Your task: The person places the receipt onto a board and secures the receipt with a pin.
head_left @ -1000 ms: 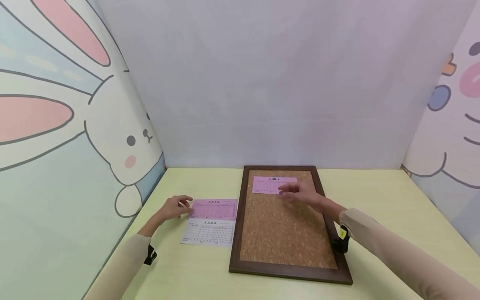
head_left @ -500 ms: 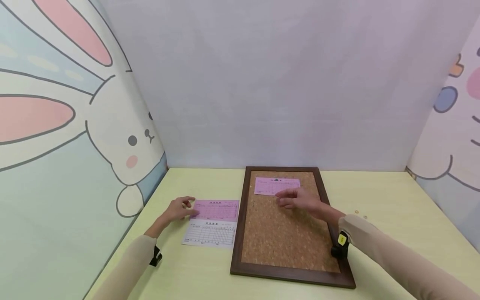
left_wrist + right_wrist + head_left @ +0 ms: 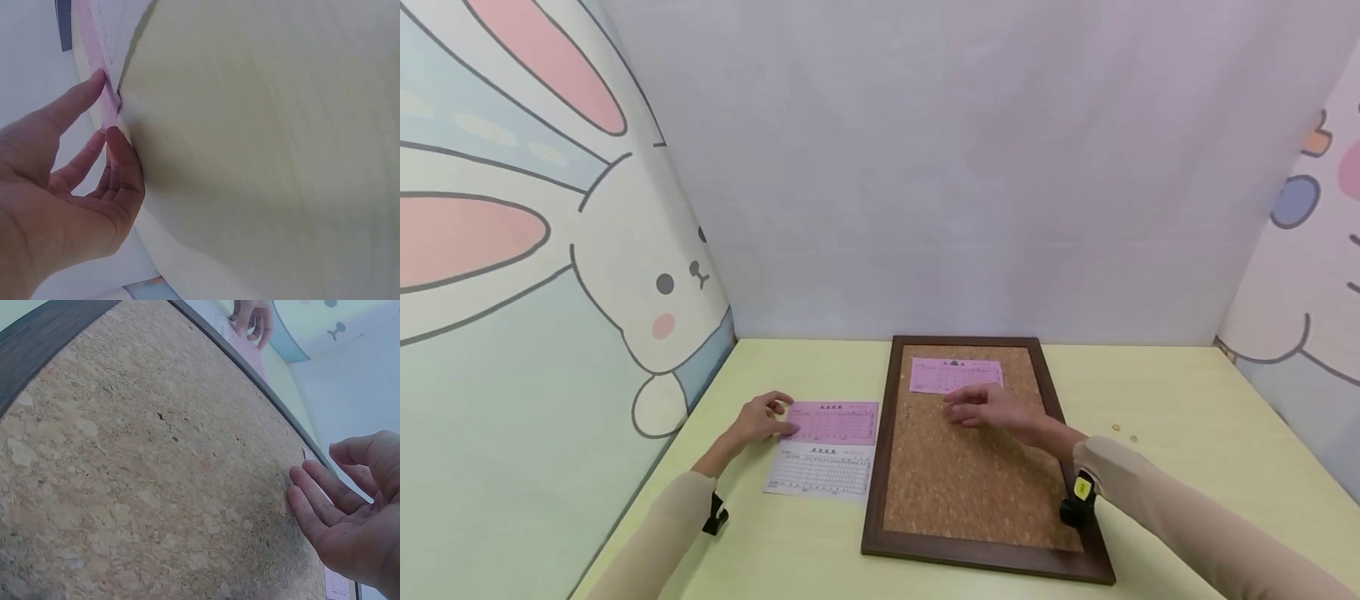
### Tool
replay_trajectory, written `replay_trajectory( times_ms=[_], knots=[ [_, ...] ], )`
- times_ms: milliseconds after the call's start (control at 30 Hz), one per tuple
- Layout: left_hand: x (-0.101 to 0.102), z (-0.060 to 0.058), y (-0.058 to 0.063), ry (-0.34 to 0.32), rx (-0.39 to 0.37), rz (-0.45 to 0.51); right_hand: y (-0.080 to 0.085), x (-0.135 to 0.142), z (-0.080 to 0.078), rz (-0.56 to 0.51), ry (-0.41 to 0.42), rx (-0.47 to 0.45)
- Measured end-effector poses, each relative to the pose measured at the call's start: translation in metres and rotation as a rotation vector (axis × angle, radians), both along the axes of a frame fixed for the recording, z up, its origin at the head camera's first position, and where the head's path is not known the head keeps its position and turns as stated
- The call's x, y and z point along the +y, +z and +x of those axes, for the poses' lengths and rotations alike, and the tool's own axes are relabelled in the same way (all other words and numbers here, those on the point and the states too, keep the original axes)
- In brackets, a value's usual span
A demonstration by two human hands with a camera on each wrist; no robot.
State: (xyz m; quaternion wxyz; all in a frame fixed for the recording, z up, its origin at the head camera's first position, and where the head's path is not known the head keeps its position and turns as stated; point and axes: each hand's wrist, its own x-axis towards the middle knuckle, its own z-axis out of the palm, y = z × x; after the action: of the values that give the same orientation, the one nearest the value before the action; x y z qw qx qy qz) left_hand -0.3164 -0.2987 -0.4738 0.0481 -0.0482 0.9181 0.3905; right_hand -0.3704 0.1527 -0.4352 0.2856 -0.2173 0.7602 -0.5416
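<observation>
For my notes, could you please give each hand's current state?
Left hand: open, touching the pink paper on the table.
Right hand: open, empty, over the cork board.

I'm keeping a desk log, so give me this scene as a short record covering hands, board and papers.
Left hand: touching the left edge of the pink form
Right hand: over the corkboard, holding nothing visible; contact unclear
On corkboard: pink slip near the far end, green dot at its top edge
Left of corkboard: pink form and, nearer the person, a white form
Right of corkboard: two gold-coloured pieces, too small to identify
</observation>
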Motion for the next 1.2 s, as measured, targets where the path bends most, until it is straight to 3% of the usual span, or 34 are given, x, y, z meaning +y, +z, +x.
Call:
replay_trajectory(
  times_ms=[433,567,867,1200],
  knots=[
    [0.005,0.000,0.004,0.038,0.040,0.041,-0.002,-0.010,-0.004,-0.011,0.019,0.014],
    [0.004,0.000,0.004,0.074,0.016,0.066,-0.001,-0.011,-0.004,-0.026,0.030,0.012],
    [-0.009,0.005,0.008,0.158,-0.104,0.292,0.000,-0.014,-0.003,-0.048,0.037,0.010],
    [-0.021,0.010,0.012,0.242,-0.080,0.444,0.002,-0.023,0.002,-0.062,0.043,0.007]
  ],
)
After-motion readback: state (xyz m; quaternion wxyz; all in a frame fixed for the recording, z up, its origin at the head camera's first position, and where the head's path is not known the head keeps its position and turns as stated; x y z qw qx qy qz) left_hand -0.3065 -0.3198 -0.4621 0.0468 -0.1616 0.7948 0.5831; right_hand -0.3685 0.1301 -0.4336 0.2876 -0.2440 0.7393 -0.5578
